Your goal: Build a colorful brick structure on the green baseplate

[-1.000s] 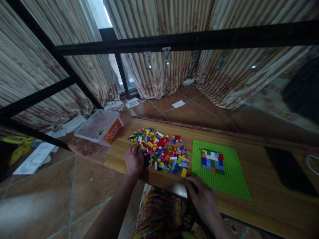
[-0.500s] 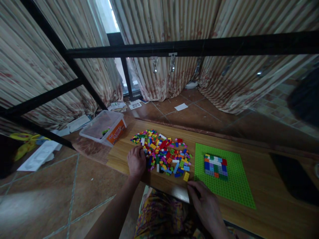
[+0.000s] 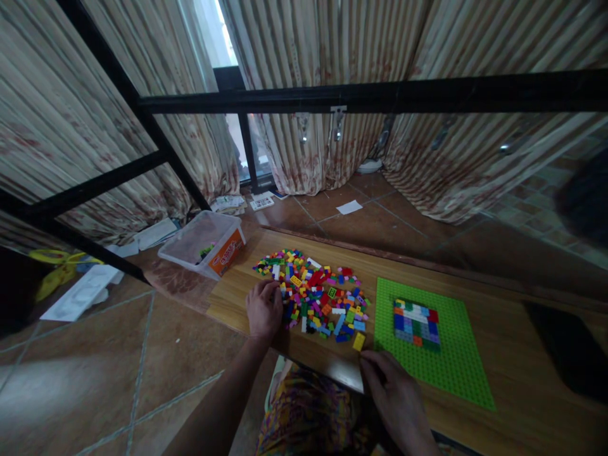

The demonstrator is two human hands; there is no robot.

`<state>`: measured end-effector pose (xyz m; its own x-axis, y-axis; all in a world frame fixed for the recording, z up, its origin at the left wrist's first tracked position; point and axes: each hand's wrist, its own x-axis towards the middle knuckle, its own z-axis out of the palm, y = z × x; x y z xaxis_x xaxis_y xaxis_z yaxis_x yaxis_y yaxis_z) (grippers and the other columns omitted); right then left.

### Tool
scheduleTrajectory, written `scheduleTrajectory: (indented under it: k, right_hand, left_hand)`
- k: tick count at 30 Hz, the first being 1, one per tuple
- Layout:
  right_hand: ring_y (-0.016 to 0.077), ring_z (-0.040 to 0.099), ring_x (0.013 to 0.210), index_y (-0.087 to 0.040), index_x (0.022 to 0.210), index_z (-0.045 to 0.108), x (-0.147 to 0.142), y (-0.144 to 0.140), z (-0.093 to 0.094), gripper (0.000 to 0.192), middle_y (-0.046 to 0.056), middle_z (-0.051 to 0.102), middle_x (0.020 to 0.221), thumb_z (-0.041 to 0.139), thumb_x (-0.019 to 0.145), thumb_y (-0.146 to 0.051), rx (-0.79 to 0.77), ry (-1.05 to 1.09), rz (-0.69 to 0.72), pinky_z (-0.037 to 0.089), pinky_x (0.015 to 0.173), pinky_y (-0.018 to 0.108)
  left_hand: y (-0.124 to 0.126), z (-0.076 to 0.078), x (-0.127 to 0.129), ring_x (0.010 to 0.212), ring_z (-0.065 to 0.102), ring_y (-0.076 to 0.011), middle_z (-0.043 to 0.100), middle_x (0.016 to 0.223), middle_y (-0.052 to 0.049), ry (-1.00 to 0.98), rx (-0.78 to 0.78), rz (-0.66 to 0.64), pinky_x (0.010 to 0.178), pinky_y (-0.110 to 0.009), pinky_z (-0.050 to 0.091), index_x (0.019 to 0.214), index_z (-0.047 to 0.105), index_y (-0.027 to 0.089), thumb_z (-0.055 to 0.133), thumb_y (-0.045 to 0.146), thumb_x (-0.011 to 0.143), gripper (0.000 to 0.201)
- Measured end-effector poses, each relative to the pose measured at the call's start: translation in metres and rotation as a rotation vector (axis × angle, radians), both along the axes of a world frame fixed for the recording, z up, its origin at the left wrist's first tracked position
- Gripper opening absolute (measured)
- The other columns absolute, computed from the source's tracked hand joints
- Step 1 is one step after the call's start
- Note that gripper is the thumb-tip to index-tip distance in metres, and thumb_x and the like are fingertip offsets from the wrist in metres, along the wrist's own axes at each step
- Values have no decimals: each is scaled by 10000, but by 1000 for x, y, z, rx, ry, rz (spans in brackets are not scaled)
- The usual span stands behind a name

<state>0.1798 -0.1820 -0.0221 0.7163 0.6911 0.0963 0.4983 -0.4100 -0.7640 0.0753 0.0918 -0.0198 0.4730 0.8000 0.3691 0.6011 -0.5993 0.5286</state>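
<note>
Loose toy building bricks [image 3: 316,297] in many colours lie in a spread pile on the wooden table. My left hand [image 3: 264,309] rests at the pile's left edge with its fingers curled; whatever they hold, if anything, is hidden. At the table's front edge, my right hand [image 3: 396,396] has its thumb and fingers drawn together, and I cannot make out anything between them. Just beyond those fingertips lies a yellow brick [image 3: 359,342]. A flat block of joined, multicoloured bricks [image 3: 417,324] sits on the green baseplate [image 3: 458,373], to the right of the pile.
A clear plastic box [image 3: 183,244] with an orange label and a few bricks inside stands at the table's left end. On the right lies a dark flat object [image 3: 567,348]. Black metal bars [image 3: 285,101] cross in front of striped curtains [image 3: 304,38]. Papers [image 3: 349,207] lie on the tiled floor.
The whole view has shifted slightly, so things appear a little further right and lower. Both hands stay in nearly the same places, and the bricks look unmoved.
</note>
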Motion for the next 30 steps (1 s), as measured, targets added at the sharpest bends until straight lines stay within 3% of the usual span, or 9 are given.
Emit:
scheduleTrajectory:
  k: [5, 9, 12, 15, 18, 22, 25, 30]
  right_hand:
    - [206, 670, 847, -242, 964, 672, 0, -2, 1, 261, 49, 696, 921, 462, 928, -395, 0, 28, -14, 523, 745, 314]
    - [200, 676, 874, -253, 958, 682, 1, 13, 17, 250, 40, 709, 957, 487, 915, -404, 26, 36, -28, 525, 727, 289]
    - [191, 670, 873, -253, 942, 683, 4, 50, 37, 233, 36, 714, 952, 485, 912, -371, 95, 8, 46, 513, 763, 289]
    - [176, 653, 804, -234, 972, 670, 9, 107, 55, 224, 41, 705, 912, 473, 911, -321, 137, -43, 158, 496, 731, 279]
    - [176, 643, 854, -224, 976, 657, 15, 167, 64, 189, 38, 704, 935, 492, 894, -263, 58, -128, 188, 474, 790, 280]
    - [195, 639, 932, -210, 1036, 645, 20, 225, 62, 204, 67, 696, 1003, 513, 887, -248, -213, -256, 151, 457, 821, 291]
    - [225, 651, 920, -183, 1015, 645, 18, 246, 57, 201, 104, 695, 994, 521, 887, -276, -372, -328, 121, 469, 777, 311]
    - [269, 666, 893, -135, 1006, 637, 9, 253, 55, 205, 161, 695, 985, 568, 836, -228, -424, -351, 98, 484, 721, 342]
  left_hand:
    - [-1, 2, -2, 1011, 608, -232, 671, 1073, -61, -16, -32, -20, 912, -408, 426, 927, 704, 234, 504, 334, 890, 226]
    - [-1, 2, -2, 1025, 605, -232, 673, 1071, -58, -39, -48, -29, 921, -410, 423, 936, 699, 231, 501, 335, 891, 229]
    - [-1, 2, -2, 1030, 604, -230, 677, 1059, -64, -74, -67, -19, 924, -407, 429, 962, 682, 214, 475, 293, 895, 231]
    - [0, 1, -2, 1010, 611, -227, 677, 1033, -74, -107, -99, 10, 913, -399, 446, 959, 666, 200, 447, 255, 896, 234]
    - [1, 1, -2, 992, 616, -217, 674, 1025, -76, -140, -123, 11, 909, -391, 457, 960, 651, 200, 415, 237, 906, 246]
    - [1, -1, -3, 994, 613, -218, 674, 1027, -81, -164, -129, 3, 918, -407, 457, 981, 643, 197, 408, 222, 910, 248]
    - [1, -4, -4, 1011, 609, -221, 677, 1031, -80, -165, -123, -5, 927, -419, 455, 997, 644, 202, 410, 221, 914, 248]
    - [1, -5, -5, 1022, 611, -224, 678, 1037, -76, -175, -125, -5, 926, -421, 459, 1000, 643, 210, 422, 237, 915, 239]
